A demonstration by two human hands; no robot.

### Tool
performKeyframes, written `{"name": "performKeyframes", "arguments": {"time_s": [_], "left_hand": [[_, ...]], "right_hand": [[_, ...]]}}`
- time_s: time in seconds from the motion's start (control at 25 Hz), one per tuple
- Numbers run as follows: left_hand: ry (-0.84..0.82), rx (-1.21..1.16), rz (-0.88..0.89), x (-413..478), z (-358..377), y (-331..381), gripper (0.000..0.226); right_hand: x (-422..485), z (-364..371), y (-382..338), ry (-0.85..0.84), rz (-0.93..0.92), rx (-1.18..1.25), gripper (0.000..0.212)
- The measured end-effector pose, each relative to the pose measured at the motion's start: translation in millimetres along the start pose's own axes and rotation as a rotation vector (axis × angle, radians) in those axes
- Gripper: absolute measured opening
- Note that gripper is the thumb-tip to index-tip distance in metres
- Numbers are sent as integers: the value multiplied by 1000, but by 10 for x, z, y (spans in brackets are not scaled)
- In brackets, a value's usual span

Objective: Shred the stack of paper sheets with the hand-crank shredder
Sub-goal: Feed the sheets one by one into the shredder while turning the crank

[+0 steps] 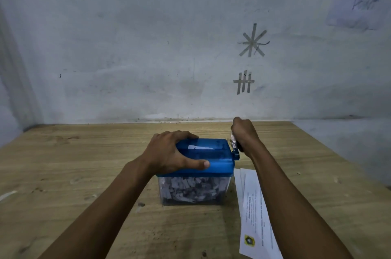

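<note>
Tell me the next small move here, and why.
Probably turn the crank, which the right hand grips: a corner of paper sticks up from the slot in the blue lid, and the left hand holds that lid steady.

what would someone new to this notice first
The blue-lidded shredder in the middle of the wooden table stands out first, its clear bin full of shreds; the left hand grips its lid and the right hand grips the crank at its right. Printed paper sheets lie just right of it, partly under the right forearm, and a tape star above a tape tally marks the wall behind.
</note>
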State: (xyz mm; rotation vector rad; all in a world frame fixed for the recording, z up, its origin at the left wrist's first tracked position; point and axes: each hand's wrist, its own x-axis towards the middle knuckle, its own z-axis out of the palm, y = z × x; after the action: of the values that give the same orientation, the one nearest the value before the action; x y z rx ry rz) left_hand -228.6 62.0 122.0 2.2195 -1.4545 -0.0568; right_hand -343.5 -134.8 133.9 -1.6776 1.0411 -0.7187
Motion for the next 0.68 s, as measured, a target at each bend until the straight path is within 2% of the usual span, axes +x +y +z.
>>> {"name": "performKeyframes", "arguments": {"time_s": [0.16, 0.24, 0.32, 0.52, 0.6, 0.68], "left_hand": [[24, -6, -12, 0, 2, 20, 99], [41, 6, -35, -13, 12, 41, 100], [48, -1, -50, -22, 20, 63, 100], [69, 18, -59, -32, 40, 64, 94], [63, 29, -51, -1, 21, 59, 91], [46, 26, -44, 26, -13, 18, 93]], "right_hand": [[72, 125, 355, -133, 225, 14, 10], [38, 117, 530, -193, 259, 16, 10], [-55, 82, 667, -255, 212, -27, 22], [-688, -213, 822, -243, 18, -295, 26], [-910, -382, 661, -206, -28, -219, 35], [-966, -425, 324, -81, -136, -143, 42]]}}
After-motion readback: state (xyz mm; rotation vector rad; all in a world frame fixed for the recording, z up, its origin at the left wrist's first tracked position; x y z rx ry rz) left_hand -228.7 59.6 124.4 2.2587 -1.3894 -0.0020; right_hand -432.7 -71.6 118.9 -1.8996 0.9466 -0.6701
